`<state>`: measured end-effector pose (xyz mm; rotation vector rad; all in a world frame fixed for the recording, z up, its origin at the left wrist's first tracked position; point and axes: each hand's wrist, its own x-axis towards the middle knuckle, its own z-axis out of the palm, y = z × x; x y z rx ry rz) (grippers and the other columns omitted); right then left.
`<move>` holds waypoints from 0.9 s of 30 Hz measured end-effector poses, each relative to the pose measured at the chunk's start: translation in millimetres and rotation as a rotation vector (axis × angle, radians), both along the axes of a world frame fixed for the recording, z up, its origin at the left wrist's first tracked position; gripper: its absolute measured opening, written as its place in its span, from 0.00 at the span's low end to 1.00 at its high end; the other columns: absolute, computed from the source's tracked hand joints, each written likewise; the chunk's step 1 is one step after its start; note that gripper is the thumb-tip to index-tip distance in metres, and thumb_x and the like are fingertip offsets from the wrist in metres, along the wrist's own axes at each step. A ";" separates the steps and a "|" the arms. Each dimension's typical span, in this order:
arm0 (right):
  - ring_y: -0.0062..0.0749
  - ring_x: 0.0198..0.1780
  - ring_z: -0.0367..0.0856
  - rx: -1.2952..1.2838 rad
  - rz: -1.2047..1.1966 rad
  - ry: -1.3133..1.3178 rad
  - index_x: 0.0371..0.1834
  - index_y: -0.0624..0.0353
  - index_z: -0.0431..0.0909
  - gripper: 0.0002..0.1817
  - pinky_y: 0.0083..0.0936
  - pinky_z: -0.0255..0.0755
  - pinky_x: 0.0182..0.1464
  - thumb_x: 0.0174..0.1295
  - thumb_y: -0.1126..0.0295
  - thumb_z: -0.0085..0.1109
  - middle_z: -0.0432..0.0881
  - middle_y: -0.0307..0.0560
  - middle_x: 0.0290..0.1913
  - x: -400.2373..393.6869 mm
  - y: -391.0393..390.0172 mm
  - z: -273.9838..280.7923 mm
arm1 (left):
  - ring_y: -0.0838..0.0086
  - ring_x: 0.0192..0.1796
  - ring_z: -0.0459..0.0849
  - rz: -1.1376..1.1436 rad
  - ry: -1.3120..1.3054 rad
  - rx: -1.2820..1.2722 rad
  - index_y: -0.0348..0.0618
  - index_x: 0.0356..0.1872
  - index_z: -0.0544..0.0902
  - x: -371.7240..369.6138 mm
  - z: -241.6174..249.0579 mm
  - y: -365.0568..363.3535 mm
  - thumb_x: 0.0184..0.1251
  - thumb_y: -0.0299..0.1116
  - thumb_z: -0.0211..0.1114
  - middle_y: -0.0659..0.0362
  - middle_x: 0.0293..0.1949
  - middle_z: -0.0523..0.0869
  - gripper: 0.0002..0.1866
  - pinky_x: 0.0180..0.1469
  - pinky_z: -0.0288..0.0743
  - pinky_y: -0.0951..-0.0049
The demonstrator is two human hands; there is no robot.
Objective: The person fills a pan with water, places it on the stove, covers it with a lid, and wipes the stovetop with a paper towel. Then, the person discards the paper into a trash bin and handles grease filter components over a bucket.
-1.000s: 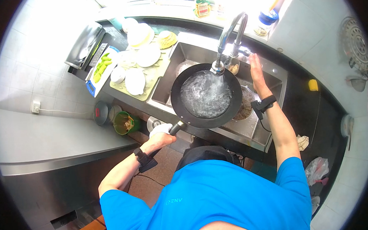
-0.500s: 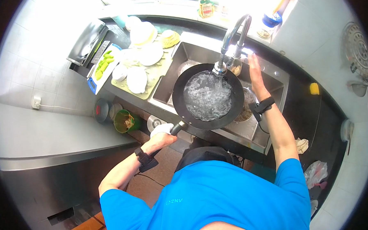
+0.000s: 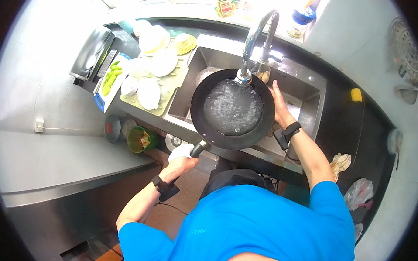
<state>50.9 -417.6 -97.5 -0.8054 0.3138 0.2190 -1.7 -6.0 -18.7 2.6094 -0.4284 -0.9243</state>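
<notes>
A dark wok (image 3: 202,126) with water (image 3: 231,108) in it is over the sink, under the tap spout (image 3: 244,76). My left hand (image 3: 183,160) is closed around the wok's black handle (image 3: 199,148), with something white, like a cloth or glove, over part of the hand. At the wok's right rim is my right hand (image 3: 280,105), its fingers stretched upward. It appears to touch the rim, though the wok's side hides part of the contact.
The steel sink (image 3: 317,102) surrounds the wok. On the left counter are white dishes (image 3: 163,62) on a green mat (image 3: 174,92), and green vegetables (image 3: 112,78) on a white board. A yellow object (image 3: 356,94) and a cloth (image 3: 341,164) lie on the right. A green bin (image 3: 137,142) stands below.
My right hand has come down from beside the tap to the wok's right rim. The water in the wok churns less. My left hand stays on the handle.
</notes>
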 end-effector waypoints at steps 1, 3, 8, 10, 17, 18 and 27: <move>0.35 0.66 0.79 -0.012 -0.017 0.017 0.71 0.62 0.72 0.46 0.36 0.73 0.70 0.74 0.28 0.39 0.80 0.49 0.66 -1.3 0.4 5.0 | 0.49 0.42 0.87 -0.004 -0.018 0.003 0.45 0.37 0.84 -0.3 1.6 -1.3 0.54 0.36 0.67 0.48 0.36 0.87 0.10 0.46 0.80 0.54; 0.35 0.65 0.80 -0.024 -0.041 0.043 0.71 0.62 0.72 0.45 0.36 0.73 0.70 0.74 0.29 0.39 0.81 0.49 0.66 -8.1 -0.8 6.6 | 0.48 0.42 0.87 -0.016 -0.027 0.006 0.45 0.37 0.85 -3.1 6.5 -3.8 0.54 0.35 0.67 0.47 0.36 0.88 0.10 0.46 0.80 0.54; 0.35 0.65 0.80 -0.045 -0.053 0.048 0.71 0.61 0.72 0.45 0.38 0.76 0.67 0.73 0.28 0.41 0.80 0.49 0.65 -26.6 -4.9 19.0 | 0.56 0.34 0.85 -0.006 -0.069 -0.025 0.44 0.35 0.82 -9.1 12.8 -4.4 0.55 0.36 0.68 0.50 0.30 0.84 0.10 0.40 0.78 0.61; 0.35 0.64 0.81 -0.029 -0.077 0.050 0.71 0.61 0.73 0.46 0.38 0.76 0.67 0.73 0.28 0.42 0.81 0.49 0.65 -37.0 -6.0 22.1 | 0.53 0.38 0.86 -0.029 -0.038 -0.017 0.44 0.35 0.84 -7.3 23.2 -8.6 0.55 0.36 0.68 0.49 0.32 0.86 0.09 0.43 0.79 0.58; 0.35 0.60 0.83 -0.149 -0.315 0.034 0.69 0.61 0.75 0.47 0.36 0.78 0.65 0.71 0.25 0.40 0.84 0.49 0.60 -105.1 4.8 51.0 | 0.54 0.36 0.86 -0.219 -0.084 -0.032 0.43 0.34 0.82 10.9 26.1 -6.4 0.56 0.38 0.70 0.48 0.31 0.84 0.11 0.43 0.78 0.59; 0.35 0.58 0.85 -0.126 -0.312 -0.017 0.66 0.62 0.77 0.48 0.36 0.79 0.63 0.71 0.25 0.39 0.86 0.48 0.57 -116.1 3.1 44.5 | 0.52 0.37 0.85 -0.305 -0.140 -0.051 0.44 0.34 0.82 16.9 20.3 -1.5 0.57 0.40 0.72 0.48 0.31 0.84 0.12 0.43 0.77 0.58; 0.41 0.86 0.40 -0.492 -0.810 0.268 0.86 0.62 0.42 0.57 0.44 0.42 0.84 0.70 0.23 0.33 0.42 0.53 0.87 -272.8 61.8 82.2 | 0.59 0.30 0.83 -0.643 -0.049 -0.122 0.42 0.37 0.84 17.3 27.2 -14.1 0.56 0.40 0.71 0.50 0.27 0.84 0.13 0.35 0.76 0.60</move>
